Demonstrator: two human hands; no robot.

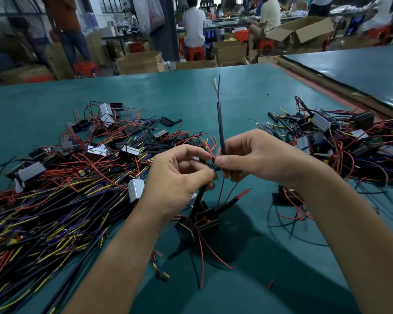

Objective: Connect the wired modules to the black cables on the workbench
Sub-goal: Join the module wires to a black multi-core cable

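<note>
Nearest: a black wired module (192,225) hangs low between the two forearms, just above the green workbench (281,279). Its thin red leads (202,252) trail down and toward the camera. A black lead runs from it up into the left hand (179,175).

Left hand: fingers curled in, thumb and forefinger pinched on a short blue wire end (217,168) at the meeting point. Right hand (252,159): also curled, thumb and forefinger nipping the lower end of a black cable (220,123). Thumb tips of both hands are almost touching.

Key relation: the cable's long axis stands nearly upright and leans away from the person. Its stripped conductors (216,87) fan out at the far, free end. The joint to be made sits at the near end, between the two pinches, with both hands equally close. Judged: wire ends being brought together or twisted, though the contact itself is hidden by the fingers.

Farther out: a heap of black cables (55,207) on the left and a pile of modules (340,141) on the right.
</note>
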